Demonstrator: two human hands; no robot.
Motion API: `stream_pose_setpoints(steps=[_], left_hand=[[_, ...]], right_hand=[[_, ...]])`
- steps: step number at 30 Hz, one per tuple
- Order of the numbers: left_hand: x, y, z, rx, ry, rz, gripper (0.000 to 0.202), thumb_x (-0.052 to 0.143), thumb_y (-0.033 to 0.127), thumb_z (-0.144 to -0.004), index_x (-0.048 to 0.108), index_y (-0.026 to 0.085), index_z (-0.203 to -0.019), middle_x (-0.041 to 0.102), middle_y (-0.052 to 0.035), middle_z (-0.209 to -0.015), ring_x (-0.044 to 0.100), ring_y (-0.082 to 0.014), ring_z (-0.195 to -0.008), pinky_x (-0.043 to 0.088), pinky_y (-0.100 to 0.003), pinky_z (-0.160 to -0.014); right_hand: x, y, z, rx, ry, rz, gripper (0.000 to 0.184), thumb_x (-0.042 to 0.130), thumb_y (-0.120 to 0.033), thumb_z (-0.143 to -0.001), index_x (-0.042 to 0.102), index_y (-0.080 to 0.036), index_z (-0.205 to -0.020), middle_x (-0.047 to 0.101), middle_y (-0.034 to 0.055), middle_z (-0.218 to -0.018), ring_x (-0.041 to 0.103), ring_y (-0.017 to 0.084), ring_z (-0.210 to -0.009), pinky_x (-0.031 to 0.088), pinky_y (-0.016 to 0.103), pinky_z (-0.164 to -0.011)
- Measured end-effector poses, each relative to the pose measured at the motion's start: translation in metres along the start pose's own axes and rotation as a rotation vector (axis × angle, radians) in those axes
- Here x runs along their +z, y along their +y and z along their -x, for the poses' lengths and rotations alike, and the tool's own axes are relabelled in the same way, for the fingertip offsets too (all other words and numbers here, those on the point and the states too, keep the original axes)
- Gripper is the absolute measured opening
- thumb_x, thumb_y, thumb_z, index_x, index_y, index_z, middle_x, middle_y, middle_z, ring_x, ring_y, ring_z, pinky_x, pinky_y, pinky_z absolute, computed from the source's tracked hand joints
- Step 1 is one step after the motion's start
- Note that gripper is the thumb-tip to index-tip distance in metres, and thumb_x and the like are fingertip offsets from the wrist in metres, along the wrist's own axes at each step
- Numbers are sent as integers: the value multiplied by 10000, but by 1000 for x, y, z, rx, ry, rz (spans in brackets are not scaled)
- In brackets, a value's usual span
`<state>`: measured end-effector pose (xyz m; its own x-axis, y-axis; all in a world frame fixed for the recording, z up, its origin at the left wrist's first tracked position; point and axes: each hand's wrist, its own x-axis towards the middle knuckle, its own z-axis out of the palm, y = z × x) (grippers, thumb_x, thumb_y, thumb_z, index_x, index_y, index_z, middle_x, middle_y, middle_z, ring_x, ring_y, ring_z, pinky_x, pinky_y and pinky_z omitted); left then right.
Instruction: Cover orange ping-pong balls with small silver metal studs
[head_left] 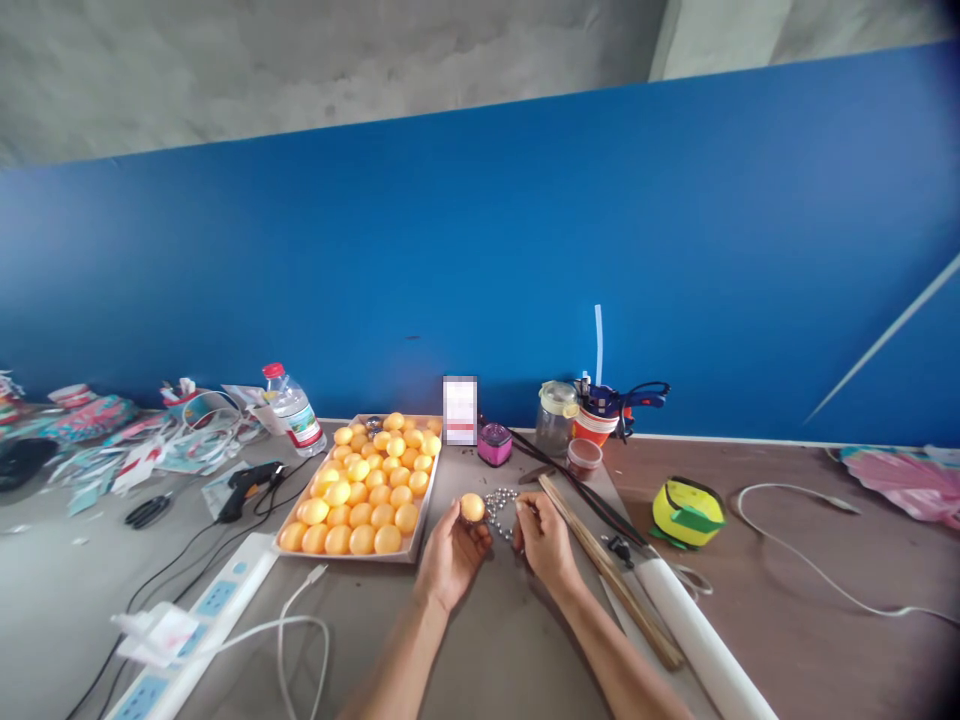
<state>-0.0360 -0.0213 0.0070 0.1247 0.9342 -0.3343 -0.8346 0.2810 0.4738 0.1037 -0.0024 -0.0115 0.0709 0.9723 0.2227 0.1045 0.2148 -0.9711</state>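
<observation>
My left hand (454, 550) is closed around an orange ping-pong ball (472, 507), whose lower part looks dark between the fingers. A string of silver beads (499, 505) curves over the table between my two hands, close against the ball. My right hand (544, 535) is pinched at the right side of these beads; its fingertips partly hide what they grip. To the left of my hands, a shallow box (414, 545) holds many more orange balls (361, 514), with a small dark silvery item among them at the back.
A purple jar (495, 444), a lidded clear jar (556, 415) and a tool cup (595, 425) stand behind. Wooden sticks (611, 570) lie beside my right forearm. A glue gun (247, 487), water bottle (296, 410) and power strip (225, 600) are left; yellow-green tape (686, 510) is right.
</observation>
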Motion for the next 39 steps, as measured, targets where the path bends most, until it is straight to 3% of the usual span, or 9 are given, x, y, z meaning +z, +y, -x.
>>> stream_pose_setpoints(steps=[4, 11, 18, 21, 25, 31, 39], left_hand=[[-3, 0, -2, -2, -25, 7, 209, 571, 314, -820, 569, 107, -849, 626, -63, -720, 561, -120, -568, 464, -248, -580], [-2, 2, -2, -4, -12, 17, 198, 568, 304, -822, 575, 106, -833, 627, -59, -708, 568, -122, -567, 471, -251, -575], [-4, 0, -3, -5, -12, -12, 194, 574, 297, -816, 576, 104, -845, 638, -65, -714, 578, -128, -570, 480, -260, -586], [-4, 0, -1, 2, -11, -21, 202, 578, 303, -812, 577, 103, -838, 638, -68, -716, 577, -128, -567, 481, -258, -577], [-4, -1, 2, 3, -17, -23, 190, 584, 296, -809, 574, 108, -835, 631, -60, -710, 575, -126, -563, 483, -258, -579], [-2, -3, 4, -15, 1, -39, 186, 572, 297, -819, 570, 111, -815, 628, -59, -707, 570, -125, -563, 477, -257, -585], [-1, -2, 3, 18, -105, -61, 207, 535, 291, -839, 596, 98, -795, 643, -83, -734, 586, -140, -599, 476, -268, -630]], right_hand=[[0, -5, -1, 35, 28, -86, 198, 505, -403, -801, 493, -211, -755, 477, -57, -425, 441, 123, -375, 335, 238, -412], [4, -10, 2, 47, -123, -165, 253, 524, -414, -804, 485, -195, -684, 495, -54, -438, 433, 96, -397, 327, 217, -432], [5, -9, 2, 114, -78, -367, 266, 584, -427, -760, 543, -178, -844, 492, -69, -505, 417, 82, -388, 314, 212, -419], [4, -7, 4, 135, -76, -385, 291, 580, -466, -763, 550, -177, -769, 500, -54, -501, 439, 90, -413, 329, 216, -433], [5, -6, 5, 158, -94, -472, 300, 623, -463, -730, 549, -173, -748, 607, -6, -654, 473, 84, -436, 353, 218, -443], [7, -12, 6, 196, -76, -611, 269, 669, -405, -696, 523, -181, -673, 551, -42, -590, 413, 58, -406, 309, 196, -416], [10, -26, 12, 265, -244, -675, 189, 696, -317, -660, 626, -162, -742, 610, -16, -665, 531, 86, -541, 432, 235, -601]])
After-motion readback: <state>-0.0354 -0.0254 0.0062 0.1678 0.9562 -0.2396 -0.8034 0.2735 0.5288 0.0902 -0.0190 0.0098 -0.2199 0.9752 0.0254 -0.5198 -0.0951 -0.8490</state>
